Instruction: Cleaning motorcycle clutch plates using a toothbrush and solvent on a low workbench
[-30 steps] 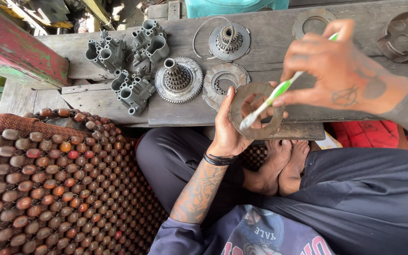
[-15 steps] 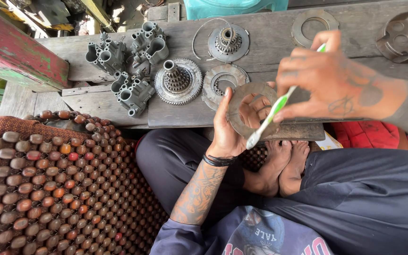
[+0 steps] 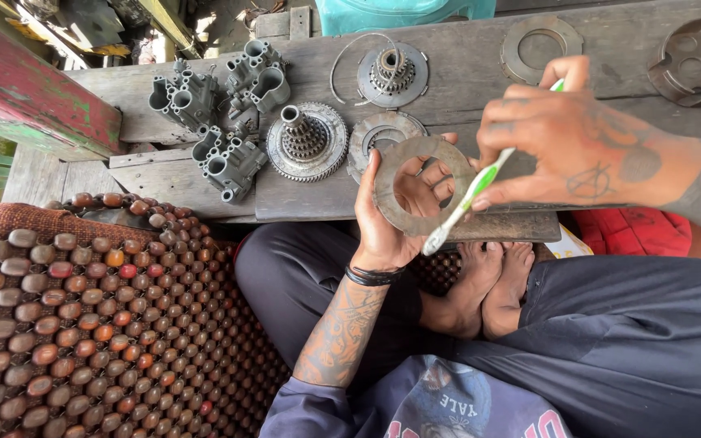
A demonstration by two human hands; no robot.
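Metal ring [image 3: 410, 188] upright over bench [image 3: 326, 199] edge, flat face toward me | toothbrush [image 3: 466, 201] slants, bristles down-left, touching ring's rim | toothed hub [image 3: 306, 142] and valve blocks [image 3: 229, 154] behind | my left hand [image 3: 387, 219] grips ring | my right hand [image 3: 578, 146] pinches brush handle.

My right hand [image 3: 578, 142] covers the middle of the green and white toothbrush [image 3: 468, 199], so I see only its bristle end and a bit of handle above my fingers [image 3: 565, 73]. The flat grey metal ring [image 3: 419, 195] hides my left hand's [image 3: 383, 227] palm. The top right edge clips a grey perforated metal plate [image 3: 695, 65]. The teal plastic container [image 3: 403, 12] is cut off at the top. My right forearm leaves the picture.
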